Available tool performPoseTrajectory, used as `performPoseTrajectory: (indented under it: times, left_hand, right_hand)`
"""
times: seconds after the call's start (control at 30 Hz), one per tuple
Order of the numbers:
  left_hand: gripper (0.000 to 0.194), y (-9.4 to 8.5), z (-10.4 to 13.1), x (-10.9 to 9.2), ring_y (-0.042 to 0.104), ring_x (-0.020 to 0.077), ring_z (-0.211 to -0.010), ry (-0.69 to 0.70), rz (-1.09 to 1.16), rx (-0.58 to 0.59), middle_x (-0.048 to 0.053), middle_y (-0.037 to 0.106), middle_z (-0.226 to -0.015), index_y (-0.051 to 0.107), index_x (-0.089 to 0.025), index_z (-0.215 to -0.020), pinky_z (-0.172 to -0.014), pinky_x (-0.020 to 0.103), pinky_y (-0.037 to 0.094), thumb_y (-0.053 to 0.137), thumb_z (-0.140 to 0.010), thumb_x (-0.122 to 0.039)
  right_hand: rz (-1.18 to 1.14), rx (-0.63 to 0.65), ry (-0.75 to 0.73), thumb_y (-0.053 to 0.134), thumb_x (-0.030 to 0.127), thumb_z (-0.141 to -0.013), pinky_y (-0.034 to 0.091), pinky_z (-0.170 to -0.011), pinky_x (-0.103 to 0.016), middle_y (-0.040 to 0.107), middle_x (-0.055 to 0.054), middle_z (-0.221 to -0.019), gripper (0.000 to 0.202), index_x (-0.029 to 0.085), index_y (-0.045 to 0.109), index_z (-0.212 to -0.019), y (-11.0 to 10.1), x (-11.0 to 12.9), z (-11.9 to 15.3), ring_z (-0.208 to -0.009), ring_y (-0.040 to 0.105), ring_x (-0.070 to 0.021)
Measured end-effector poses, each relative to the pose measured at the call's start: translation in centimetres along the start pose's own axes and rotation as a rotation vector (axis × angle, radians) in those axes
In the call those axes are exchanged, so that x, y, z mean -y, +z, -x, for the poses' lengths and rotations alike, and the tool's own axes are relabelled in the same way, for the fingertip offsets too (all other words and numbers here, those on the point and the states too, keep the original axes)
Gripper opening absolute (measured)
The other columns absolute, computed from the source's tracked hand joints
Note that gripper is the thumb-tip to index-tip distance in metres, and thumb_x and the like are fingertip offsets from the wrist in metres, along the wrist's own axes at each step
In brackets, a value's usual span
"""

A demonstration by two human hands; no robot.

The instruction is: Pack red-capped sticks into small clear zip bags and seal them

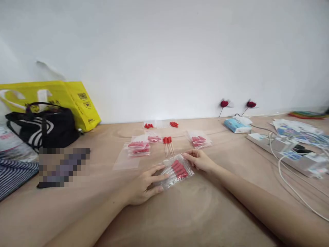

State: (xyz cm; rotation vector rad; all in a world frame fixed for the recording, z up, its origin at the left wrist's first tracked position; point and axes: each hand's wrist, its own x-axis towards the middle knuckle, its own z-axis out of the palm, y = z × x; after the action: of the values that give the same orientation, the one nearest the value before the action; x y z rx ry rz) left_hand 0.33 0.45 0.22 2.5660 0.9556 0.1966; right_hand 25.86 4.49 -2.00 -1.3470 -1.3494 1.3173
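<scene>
On the desk (210, 206), the left hand's fingers (161, 177) lie spread over the clear bag (168, 183) of red-tipped sticks, seemingly steadying it; the right hand's fingers (189, 156) pinch its far corner, likely keeping it flat.

wall (164, 61): plain, pale grey-white, smooth | tabletop (205, 216): light brown, faintly glossy, wide, back edge meeting wall | light: soft, diffuse, wall slightly brighter at far left, pale sheen on tabletop
</scene>
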Motion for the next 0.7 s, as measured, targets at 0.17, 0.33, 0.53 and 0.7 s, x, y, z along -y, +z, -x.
performPoseTrajectory:
  times: [0.17,0.33,0.53,0.7]
  left_hand:
    - [0.039,0.2,-0.1,0.2,0.026,0.0244,-0.126,0.038,-0.037,-0.017,-0.001,0.028,-0.138,0.038,-0.038,-0.124,-0.100,0.044,0.028,0.041,-0.086,-0.036]
    - [0.038,0.2,-0.1,0.0,0.033,0.0231,-0.121,0.086,-0.079,-0.084,0.002,0.036,-0.133,0.042,-0.033,-0.122,-0.099,0.041,0.030,0.043,-0.085,-0.034]
    - [0.021,-1.8,0.1,2.5,0.054,0.0205,-0.089,-0.226,-0.186,-0.599,0.005,0.059,-0.088,0.055,-0.018,-0.082,-0.083,0.035,0.041,0.040,-0.082,-0.033]
    - [0.018,-4.1,1.9,7.8,0.053,0.0237,-0.094,-0.695,-0.169,-0.686,0.007,0.058,-0.094,0.050,-0.017,-0.088,-0.082,0.034,0.042,0.049,-0.072,-0.026]
  right_hand:
    - [-0.157,0.328,0.064,0.070,0.041,-0.057,0.047,-0.059,-0.026,0.063,-0.002,-0.067,0.036,0.013,0.059,-0.076,0.9,0.0,0.3,-0.062,0.059,-0.0134]
    - [-0.194,0.289,0.049,0.070,0.044,-0.054,0.047,-0.059,-0.027,0.060,0.001,-0.059,0.035,0.014,0.055,-0.065,1.0,-0.5,-0.1,-0.056,0.057,-0.0122]
    - [-0.327,0.140,-0.066,0.068,0.042,-0.058,0.046,-0.054,-0.023,0.061,0.002,-0.063,0.032,0.016,0.052,-0.070,-1.4,0.1,-0.4,-0.054,0.056,-0.0103]
    - [-0.387,-0.306,-0.169,0.059,0.040,-0.068,0.028,-0.031,-0.017,0.043,0.009,-0.038,0.027,0.018,0.044,-0.062,-1.9,0.1,-2.2,-0.029,0.036,-0.0050]
